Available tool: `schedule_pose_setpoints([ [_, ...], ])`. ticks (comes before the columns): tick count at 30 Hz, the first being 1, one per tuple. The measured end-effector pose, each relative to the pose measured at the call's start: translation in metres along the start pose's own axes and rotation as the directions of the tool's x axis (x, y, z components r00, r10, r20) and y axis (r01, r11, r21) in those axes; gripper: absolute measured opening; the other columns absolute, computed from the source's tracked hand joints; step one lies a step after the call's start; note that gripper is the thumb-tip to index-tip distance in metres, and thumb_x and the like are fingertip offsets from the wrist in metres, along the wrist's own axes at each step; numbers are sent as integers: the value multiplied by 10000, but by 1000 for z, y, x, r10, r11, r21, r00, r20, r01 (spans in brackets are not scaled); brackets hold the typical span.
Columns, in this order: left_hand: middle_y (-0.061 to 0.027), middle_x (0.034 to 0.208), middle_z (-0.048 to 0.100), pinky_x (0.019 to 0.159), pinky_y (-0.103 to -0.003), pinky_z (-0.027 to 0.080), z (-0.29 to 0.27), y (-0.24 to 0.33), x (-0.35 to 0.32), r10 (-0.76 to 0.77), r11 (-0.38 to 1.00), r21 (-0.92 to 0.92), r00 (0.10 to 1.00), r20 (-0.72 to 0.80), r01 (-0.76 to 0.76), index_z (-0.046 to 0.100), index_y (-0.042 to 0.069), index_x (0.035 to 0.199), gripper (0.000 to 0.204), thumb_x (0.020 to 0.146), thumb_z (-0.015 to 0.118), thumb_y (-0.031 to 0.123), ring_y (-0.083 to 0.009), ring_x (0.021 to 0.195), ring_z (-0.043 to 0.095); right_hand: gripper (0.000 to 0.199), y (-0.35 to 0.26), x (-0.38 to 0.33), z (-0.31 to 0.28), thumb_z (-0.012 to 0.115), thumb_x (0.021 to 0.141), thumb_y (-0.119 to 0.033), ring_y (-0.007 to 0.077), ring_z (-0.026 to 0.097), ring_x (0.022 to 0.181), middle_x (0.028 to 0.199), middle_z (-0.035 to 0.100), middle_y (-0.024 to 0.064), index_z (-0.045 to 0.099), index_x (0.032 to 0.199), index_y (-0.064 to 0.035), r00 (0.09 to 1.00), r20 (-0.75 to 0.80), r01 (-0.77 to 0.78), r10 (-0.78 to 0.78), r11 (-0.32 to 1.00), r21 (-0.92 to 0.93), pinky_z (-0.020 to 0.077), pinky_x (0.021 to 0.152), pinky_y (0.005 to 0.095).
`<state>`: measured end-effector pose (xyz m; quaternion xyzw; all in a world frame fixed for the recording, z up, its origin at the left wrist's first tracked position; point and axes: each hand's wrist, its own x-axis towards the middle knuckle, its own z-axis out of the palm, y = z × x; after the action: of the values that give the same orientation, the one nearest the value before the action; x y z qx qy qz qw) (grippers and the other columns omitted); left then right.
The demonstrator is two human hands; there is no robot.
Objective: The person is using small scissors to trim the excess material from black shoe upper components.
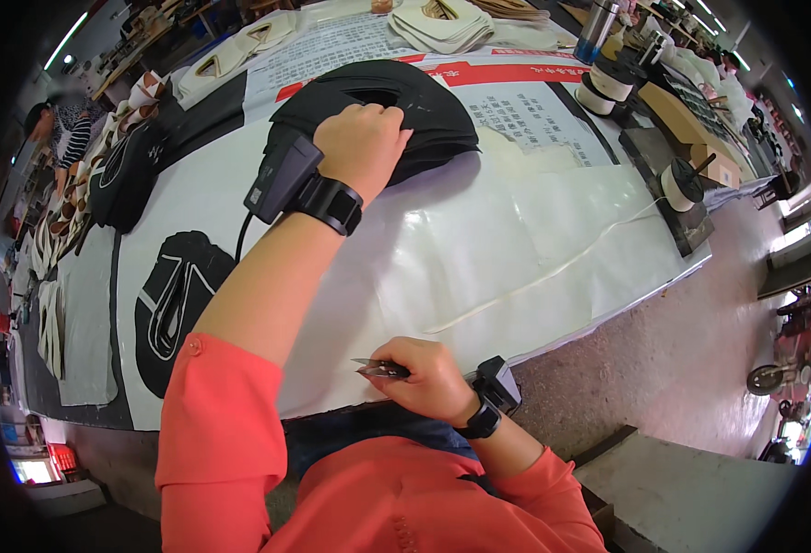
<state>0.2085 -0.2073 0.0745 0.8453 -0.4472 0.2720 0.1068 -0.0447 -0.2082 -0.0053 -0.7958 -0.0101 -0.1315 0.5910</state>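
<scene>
My left hand point(364, 147) reaches to the far side of the table, its fingers curled onto a stack of black shoe uppers point(442, 120). The fingertips are hidden, but they seem to grip the top piece near its opening. Close to the table's front edge, my right hand point(424, 373) is closed around small thread snips point(382, 369), whose pointed blades stick out to the left. A single black shoe upper point(170, 313) with white edging lies flat at the left. Pale thread point(534, 281) runs across the white sheet from a spool point(680, 184) on the right.
More black uppers point(124, 180) lie at the far left, beside a row of pale and brown pieces. Cream pieces point(442, 26) are stacked at the back. On the right stand thread cones point(603, 88), a steel flask point(597, 32) and a cardboard box point(691, 129). Another person point(71, 129) is at far left.
</scene>
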Motion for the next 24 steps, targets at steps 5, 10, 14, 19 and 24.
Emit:
schedule_pose_setpoints([
  [5, -73, 941, 754, 733, -423, 574, 6, -18, 5, -31, 996, -88, 998, -50, 27, 735, 144, 1097, 186, 964, 648, 242, -295, 860, 716, 156, 0, 2, -1, 777, 817, -67, 307, 659, 685, 815, 678, 125, 686, 943, -48, 1000, 12, 16, -17, 1000, 26, 519, 622, 378],
  [10, -173, 1002, 748, 822, -458, 561, -7, -47, 11, -364, 820, -481, 931, -20, 310, 717, 95, 1135, 265, 969, 578, 247, -375, 948, 712, 154, -1, 1, 0, 777, 824, -80, 307, 660, 693, 818, 680, 129, 685, 943, -45, 1000, 8, 5, -5, 1000, -10, 518, 626, 379],
  [14, -150, 948, 756, 772, -427, 563, -49, -69, -3, -339, 866, -453, 915, -219, 212, 707, 82, 1142, 260, 966, 605, 245, -356, 896, 725, 163, 2, -2, 4, 782, 825, -85, 306, 654, 692, 824, 679, 135, 685, 949, -45, 1000, 11, -7, 7, 1000, 26, 518, 628, 376],
  [19, -147, 1005, 740, 807, -354, 557, -105, -62, -77, -118, 954, -290, 986, -118, 79, 680, 22, 1145, 216, 942, 669, 94, -301, 912, 721, 100, -1, -4, 1, 773, 889, -40, 41, 529, 662, 724, 613, -6, 678, 907, -15, 991, -65, -112, 120, 988, 107, 427, 578, 243],
  [24, -73, 970, 722, 763, -404, 552, -127, -35, -186, 78, 964, -260, 995, 67, -58, 692, 76, 1008, 224, 791, 707, 24, -287, 887, 687, 227, 0, -10, -26, 668, 999, -85, 54, 487, 641, 713, 591, -27, 611, 787, -26, 930, -236, -146, 282, 872, 467, 409, 607, 232],
])
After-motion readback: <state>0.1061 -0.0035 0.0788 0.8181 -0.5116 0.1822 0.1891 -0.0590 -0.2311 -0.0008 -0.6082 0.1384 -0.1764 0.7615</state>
